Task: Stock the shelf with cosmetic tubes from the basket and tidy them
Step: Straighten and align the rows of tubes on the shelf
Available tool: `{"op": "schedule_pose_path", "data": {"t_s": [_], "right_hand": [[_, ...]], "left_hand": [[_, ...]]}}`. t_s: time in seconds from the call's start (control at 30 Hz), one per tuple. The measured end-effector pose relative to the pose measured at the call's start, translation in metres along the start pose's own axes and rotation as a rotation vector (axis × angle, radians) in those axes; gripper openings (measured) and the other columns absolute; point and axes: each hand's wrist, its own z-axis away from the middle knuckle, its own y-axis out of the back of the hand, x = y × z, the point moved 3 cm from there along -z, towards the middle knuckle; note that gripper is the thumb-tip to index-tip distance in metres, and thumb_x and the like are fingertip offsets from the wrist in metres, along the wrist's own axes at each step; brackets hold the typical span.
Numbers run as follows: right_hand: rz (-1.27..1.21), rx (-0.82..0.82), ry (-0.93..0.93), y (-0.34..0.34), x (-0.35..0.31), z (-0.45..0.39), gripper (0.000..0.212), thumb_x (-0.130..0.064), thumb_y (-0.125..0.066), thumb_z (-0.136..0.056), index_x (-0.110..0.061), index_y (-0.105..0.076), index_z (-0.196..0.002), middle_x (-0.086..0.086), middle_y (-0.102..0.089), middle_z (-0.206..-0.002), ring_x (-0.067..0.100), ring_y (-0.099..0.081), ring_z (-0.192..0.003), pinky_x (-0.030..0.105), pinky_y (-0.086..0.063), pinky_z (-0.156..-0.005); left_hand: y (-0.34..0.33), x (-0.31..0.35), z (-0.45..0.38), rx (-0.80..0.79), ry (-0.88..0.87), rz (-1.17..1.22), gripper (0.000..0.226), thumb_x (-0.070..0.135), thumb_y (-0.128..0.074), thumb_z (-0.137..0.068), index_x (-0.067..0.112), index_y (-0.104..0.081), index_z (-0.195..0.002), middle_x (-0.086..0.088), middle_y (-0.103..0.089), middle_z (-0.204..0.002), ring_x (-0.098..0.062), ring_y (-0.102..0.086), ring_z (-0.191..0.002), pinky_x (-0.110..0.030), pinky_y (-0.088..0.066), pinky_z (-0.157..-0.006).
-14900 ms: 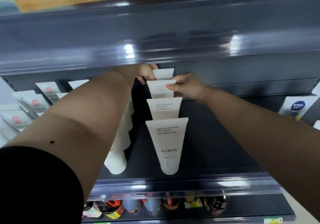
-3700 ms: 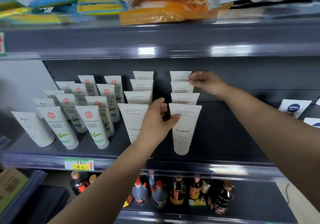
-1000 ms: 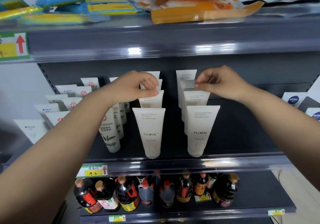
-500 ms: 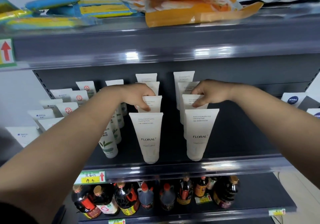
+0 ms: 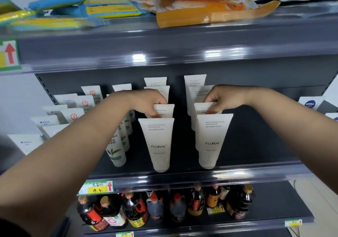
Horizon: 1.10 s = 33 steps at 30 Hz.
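Left hand fingers curled, pinching 2nd tube of left FLORAL row, right hand at 3 o'clock pinching 2nd tube of right row, shelf below.

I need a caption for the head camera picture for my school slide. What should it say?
Left hand and right hand each pinch the second FLORAL tube in two rows on the shelf.
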Motion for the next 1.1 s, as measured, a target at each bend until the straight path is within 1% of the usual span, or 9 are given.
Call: {"op": "schedule_pose_path", "data": {"t_s": [0.03, 0.17, 0.37, 0.47, 0.6, 0.77, 0.87, 1.0, 1.1], "right_hand": [[-0.005, -0.003, -0.003, 0.0001, 0.0001, 0.0005, 0.025, -0.015, -0.064, -0.085, -0.027, -0.063, -0.062, -0.009, -0.064, -0.067, 0.006, -0.06, -0.069, 0.022, -0.047, -0.071], [-0.021, -0.022, -0.013, -0.0005, -0.0009, 0.0019, 0.027, -0.014, -0.064, -0.084, -0.028, -0.064, -0.061, -0.007, -0.066, -0.068, 0.007, -0.062, -0.07, 0.027, -0.051, -0.075], [-0.041, -0.037, -0.019, 0.0005, 0.0, 0.0038, 0.019, -0.015, -0.065, -0.084, -0.025, -0.068, -0.069, 0.004, -0.073, -0.084, 0.013, -0.067, -0.078, 0.034, -0.053, -0.083], [-0.024, -0.028, -0.018, 0.0003, -0.0009, 0.0031, 0.02, -0.015, -0.064, -0.085, -0.026, -0.067, -0.068, 0.001, -0.071, -0.081, 0.01, -0.064, -0.077, 0.032, -0.052, -0.082], [-0.012, -0.018, -0.024, 0.0005, 0.0002, 0.0041, 0.014, -0.017, -0.065, -0.084, -0.021, -0.069, -0.072, 0.006, -0.073, -0.085, 0.01, -0.065, -0.078, 0.033, -0.053, -0.084], [0.0, 0.059, 0.001, 0.0001, -0.0006, 0.0044, 0.03, -0.015, -0.064, -0.085, -0.031, -0.06, -0.06, -0.007, -0.065, -0.07, 0.007, -0.061, -0.068, 0.026, -0.051, -0.075], [0.02, 0.078, 0.008, -0.0004, -0.0003, 0.0032, 0.031, -0.015, -0.065, -0.085, -0.031, -0.058, -0.059, -0.01, -0.063, -0.067, -0.003, -0.057, -0.059, 0.021, -0.048, -0.07], [0.025, 0.077, 0.019, -0.0004, -0.0012, 0.002, 0.033, -0.013, -0.064, -0.085, -0.029, -0.057, -0.057, -0.007, -0.06, -0.064, 0.007, -0.056, -0.064, 0.025, -0.046, -0.069], [0.036, 0.081, 0.022, -0.0001, -0.0018, 0.0008, 0.033, -0.013, -0.064, -0.085, -0.029, -0.056, -0.057, -0.008, -0.059, -0.064, 0.008, -0.055, -0.065, 0.025, -0.044, -0.069]], "left_hand": [[0.0002, 0.0, 0.0, -0.003, -0.003, 0.007, 0.006, 0.003, -0.064, -0.082, 0.001, -0.059, -0.081, 0.004, -0.052, -0.065, 0.008, -0.049, -0.043, -0.006, -0.036, -0.04], [0.0007, -0.0007, 0.0005, -0.006, -0.013, 0.034, 0.025, 0.001, -0.062, -0.082, 0.015, -0.05, -0.065, 0.007, -0.05, -0.061, 0.009, -0.048, -0.042, -0.007, -0.037, -0.043], [0.0006, -0.0007, 0.0025, -0.015, -0.012, 0.05, 0.031, 0.001, -0.062, -0.081, 0.021, -0.05, -0.061, 0.009, -0.051, -0.06, 0.008, -0.048, -0.043, -0.007, -0.038, -0.045], [-0.0002, 0.0005, 0.0033, -0.012, -0.013, 0.054, 0.032, 0.001, -0.062, -0.082, 0.02, -0.049, -0.06, 0.009, -0.049, -0.058, 0.007, -0.047, -0.042, -0.006, -0.036, -0.044], [-0.0007, 0.0018, 0.0056, -0.002, -0.012, 0.055, 0.031, -0.001, -0.06, -0.083, 0.019, -0.049, -0.061, 0.008, -0.048, -0.057, 0.007, -0.046, -0.04, -0.006, -0.035, -0.043], [-0.0017, 0.0016, 0.0041, 0.066, 0.012, 0.03, 0.005, -0.004, -0.058, -0.081, -0.002, -0.057, -0.077, 0.003, -0.049, -0.059, 0.009, -0.048, -0.038, -0.006, -0.035, -0.037], [-0.0015, 0.0025, 0.0036, 0.083, 0.001, 0.027, 0.006, -0.001, -0.063, -0.081, -0.001, -0.058, -0.077, 0.003, -0.049, -0.057, 0.009, -0.047, -0.037, -0.006, -0.034, -0.036], [-0.0003, -0.0011, 0.0025, 0.067, -0.002, 0.031, 0.007, -0.001, -0.063, -0.08, -0.007, -0.06, -0.081, 0.002, -0.052, -0.059, 0.009, -0.048, -0.038, -0.007, -0.037, -0.039], [-0.0001, -0.0039, 0.0016, 0.041, -0.004, 0.047, 0.011, 0.001, -0.065, -0.08, -0.007, -0.06, -0.082, -0.002, -0.056, -0.065, 0.008, -0.048, -0.041, -0.009, -0.041, -0.043]]}}
